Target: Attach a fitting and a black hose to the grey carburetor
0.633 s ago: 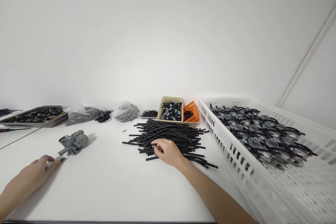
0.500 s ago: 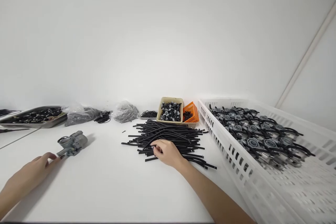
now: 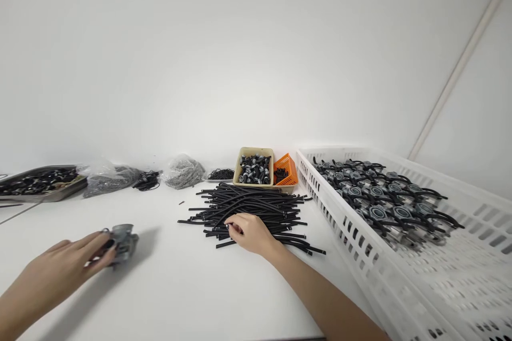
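White worktop (image 3: 168, 282) against a plain white wall; no readable writing or brand marks on anything.

Grey metal part (image 3: 123, 242) sits on the worktop at front left, partly blurred. Left hand (image 3: 68, 266) is on it: fingertips (image 3: 107, 245) curl over its near side and the rest of the hand lies low on the surface, forearm running off the bottom-left corner. Contact is clear; can't tell whether it is a firm grip or just a touch.

Pile of black hoses (image 3: 256, 208) lies mid-worktop, short cut lengths in a loose heap. Right hand (image 3: 250, 232) rests palm down on the pile's near edge, fingers bent and pinched narrow on a hose end (image 3: 229, 227); forearm stretches back to the bottom right.

Around it:
- beige bin (image 3: 253, 169) with small black and silver parts, just behind the pile
- orange basket (image 3: 286, 171) touching the bin's right side
- white crate (image 3: 400, 256) along the right, rows of grey assemblies (image 3: 376, 197) with black hoses fitted in its far half
- clear bags (image 3: 182, 170) of small grey pieces at the back, black rings (image 3: 221, 173) beside them
- metal tray (image 3: 40, 185) with dark parts far left

Nothing lies between either hand and its item.
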`<state>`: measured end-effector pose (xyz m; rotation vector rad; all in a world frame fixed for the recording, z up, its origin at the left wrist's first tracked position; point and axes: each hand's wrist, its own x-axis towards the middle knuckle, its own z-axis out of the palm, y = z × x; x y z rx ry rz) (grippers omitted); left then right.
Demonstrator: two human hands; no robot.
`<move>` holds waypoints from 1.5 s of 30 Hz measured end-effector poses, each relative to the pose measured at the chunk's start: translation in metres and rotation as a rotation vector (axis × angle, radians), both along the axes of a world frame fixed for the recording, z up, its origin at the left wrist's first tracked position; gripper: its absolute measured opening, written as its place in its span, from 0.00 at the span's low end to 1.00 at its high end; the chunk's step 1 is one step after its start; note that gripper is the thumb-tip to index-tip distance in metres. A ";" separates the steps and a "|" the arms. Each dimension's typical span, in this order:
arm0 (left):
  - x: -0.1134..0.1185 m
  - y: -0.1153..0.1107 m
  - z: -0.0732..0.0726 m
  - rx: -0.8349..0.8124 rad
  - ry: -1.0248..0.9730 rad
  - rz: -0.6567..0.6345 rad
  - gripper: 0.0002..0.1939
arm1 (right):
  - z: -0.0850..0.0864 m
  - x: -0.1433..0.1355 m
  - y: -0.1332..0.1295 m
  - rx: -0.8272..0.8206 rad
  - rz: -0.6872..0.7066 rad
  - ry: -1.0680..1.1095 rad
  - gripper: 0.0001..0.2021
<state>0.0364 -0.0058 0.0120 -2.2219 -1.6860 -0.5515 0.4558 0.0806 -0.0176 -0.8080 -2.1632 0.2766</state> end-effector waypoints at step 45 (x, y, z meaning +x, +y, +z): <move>0.246 0.075 -0.015 0.169 -0.373 -0.850 0.25 | 0.043 0.038 0.126 -0.040 -0.715 -0.275 0.06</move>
